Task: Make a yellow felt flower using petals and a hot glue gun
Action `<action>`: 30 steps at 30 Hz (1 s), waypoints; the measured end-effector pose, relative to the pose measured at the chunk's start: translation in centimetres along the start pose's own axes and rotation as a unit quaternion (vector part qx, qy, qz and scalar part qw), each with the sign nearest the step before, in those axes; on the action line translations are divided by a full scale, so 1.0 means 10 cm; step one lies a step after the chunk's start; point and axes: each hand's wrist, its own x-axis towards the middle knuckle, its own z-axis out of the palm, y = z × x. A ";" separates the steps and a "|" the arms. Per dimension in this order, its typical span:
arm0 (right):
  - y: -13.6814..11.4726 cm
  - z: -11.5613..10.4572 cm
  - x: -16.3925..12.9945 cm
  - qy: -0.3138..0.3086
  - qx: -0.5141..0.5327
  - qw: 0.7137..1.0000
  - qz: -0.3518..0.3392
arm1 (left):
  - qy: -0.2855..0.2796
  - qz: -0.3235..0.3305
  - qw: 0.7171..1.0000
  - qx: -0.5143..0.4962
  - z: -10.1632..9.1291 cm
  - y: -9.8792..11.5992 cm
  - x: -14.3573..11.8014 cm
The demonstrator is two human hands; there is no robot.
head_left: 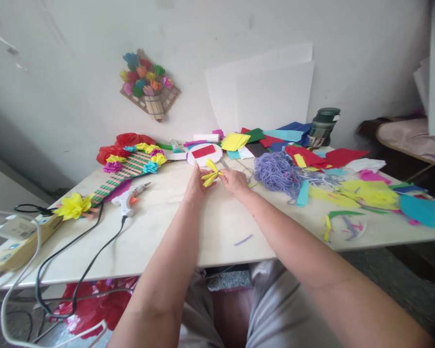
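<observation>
Over the middle of the table, both my hands are closed on a yellow paper flower (211, 175) with several fanned petals. My left hand (196, 185) pinches it from the left side, its lower fingers partly hidden. The flower's gathered end is held between the fingertips of my right hand (235, 181). Just behind the flower lies a white oval disc (219, 153) with a red rectangle (203, 151) on it. A tangled heap of purple yarn (277, 173) sits to the right of my right hand.
A white glue gun (125, 202) with a black cord lies on the left, near a woven strip (121, 178) decorated with paper flowers. A power strip (16, 249) sits at the left edge. Coloured paper sheets (235, 141) and scraps (369, 193) spread along the back and right. A dark jar (322, 128) stands behind.
</observation>
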 end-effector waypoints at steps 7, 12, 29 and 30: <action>0.01 -0.01 0.00 0.005 0.005 1.000 -0.001 | 0.006 0.009 0.999 0.042 -0.04 -0.06 0.03; 0.01 0.00 -0.01 0.005 0.001 1.000 0.014 | -0.026 0.027 0.993 0.111 -0.04 -0.07 0.02; 0.03 0.06 -0.01 0.020 0.065 0.998 0.000 | 0.088 0.178 0.811 0.550 -0.07 -0.09 0.08; 0.03 0.06 -0.01 0.022 0.072 0.997 -0.003 | 0.095 0.175 0.800 0.566 -0.05 -0.08 0.07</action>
